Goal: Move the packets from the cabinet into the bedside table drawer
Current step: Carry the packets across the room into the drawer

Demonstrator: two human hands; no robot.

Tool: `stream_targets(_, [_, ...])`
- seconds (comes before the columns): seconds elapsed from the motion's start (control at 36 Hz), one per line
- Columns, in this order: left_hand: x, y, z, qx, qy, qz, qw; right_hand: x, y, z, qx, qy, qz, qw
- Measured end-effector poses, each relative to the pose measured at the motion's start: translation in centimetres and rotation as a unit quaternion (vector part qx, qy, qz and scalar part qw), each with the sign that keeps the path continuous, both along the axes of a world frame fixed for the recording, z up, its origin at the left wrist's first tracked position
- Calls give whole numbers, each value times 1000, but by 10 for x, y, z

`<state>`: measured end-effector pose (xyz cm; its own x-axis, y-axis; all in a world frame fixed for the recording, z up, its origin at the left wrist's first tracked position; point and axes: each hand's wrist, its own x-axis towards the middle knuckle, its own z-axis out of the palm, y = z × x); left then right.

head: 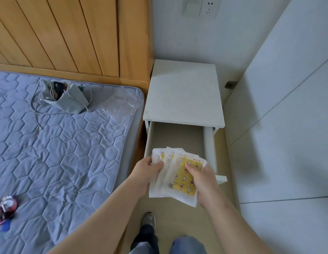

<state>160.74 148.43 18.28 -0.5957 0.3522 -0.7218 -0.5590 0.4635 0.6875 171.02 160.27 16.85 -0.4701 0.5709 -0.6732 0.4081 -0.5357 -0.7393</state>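
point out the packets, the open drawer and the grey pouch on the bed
packets [183,184], head view, yellow face of front packet
drawer [209,149], head view, right side wall
grey pouch [68,103], head view, fabric side

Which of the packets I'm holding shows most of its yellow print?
The frontmost packet, pinched under the right hand thumb. The other packets, fanned behind it toward the left hand, show mostly white edges.

My single head-worn wide-angle camera looks forward and steeply down, close over the open drawer [176,136] of the white flat-topped bedside table [184,92] at centre. A blue quilted mattress [58,143] fills the left, pale cabinet panels [287,107] the right, a slatted wooden headboard [68,33] the far side. A dark shoe [148,219] lies at the near edge, almost under the lens.
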Motion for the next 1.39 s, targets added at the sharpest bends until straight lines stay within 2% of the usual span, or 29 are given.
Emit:
stream_targets(0.36, [-70, 116, -98, -52, -42, -11, 998, -75, 125, -87, -52, -40, 52, 996])
stream_targets(0.61, [-97, 178, -218, -129, -18, -128, 983, -86, 184, -205, -88, -90, 49, 991])
stream_targets(0.78, [-98, 193, -295, -157, -27, -192, 969, -81, 190, -282, -113, -127, 46, 984])
stream_targets(0.89, [-96, 193, -329, -207, -16, -225, 952, -80, 188, -317, -124, -166, 38, 978])
stream_targets(1.14, [-92, 180, -357, -272, 51, -308, 910, -84, 171, -345, -84, -203, 107, 970])
stream_targets(1.28, [-97, 179, -357, -301, 102, -382, 868, -82, 168, -348, -38, -238, 145, 960])
stream_targets(1.39, [-98, 176, -356, -325, 131, -389, 852, -85, 168, -348, -3, -255, 157, 954])
